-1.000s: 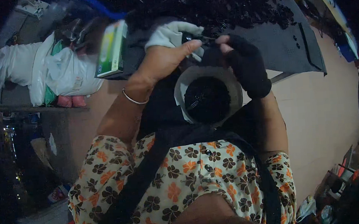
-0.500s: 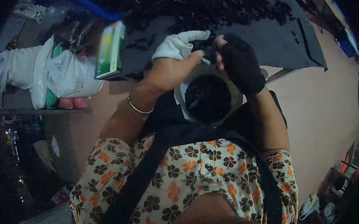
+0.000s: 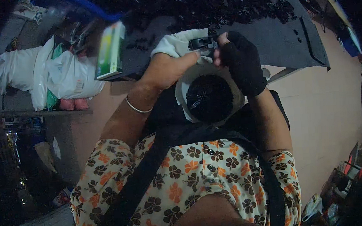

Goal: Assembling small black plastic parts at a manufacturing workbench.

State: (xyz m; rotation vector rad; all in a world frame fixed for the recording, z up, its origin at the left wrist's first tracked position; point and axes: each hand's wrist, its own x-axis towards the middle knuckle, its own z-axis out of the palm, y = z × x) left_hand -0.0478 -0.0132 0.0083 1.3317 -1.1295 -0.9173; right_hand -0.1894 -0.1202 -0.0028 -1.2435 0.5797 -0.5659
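Note:
A small black part (image 3: 202,43), perhaps plastic, sits between my two hands over the near edge of the table. My left hand (image 3: 168,69) is closed on it with the thumb on the near side. White cloth (image 3: 172,44) covers the fingers of that hand; whether it is a glove or a rag I cannot tell. In a black fingerless glove, my right hand (image 3: 244,63) has its bent fingertips at the part's right end. Just below stands a round whitish bucket (image 3: 181,95), holding many small black pieces (image 3: 210,98).
Black pieces (image 3: 232,6) lie heaped across the far side of the dark grey table (image 3: 264,48). A green and white box (image 3: 111,51) stands at the table's left edge. White plastic bags (image 3: 71,74) rest on a shelf to the left. Odds and ends (image 3: 319,206) fill the lower right.
My left hand has shifted slightly left and turned, so more of the black part shows between the hands. The right hand has barely moved.

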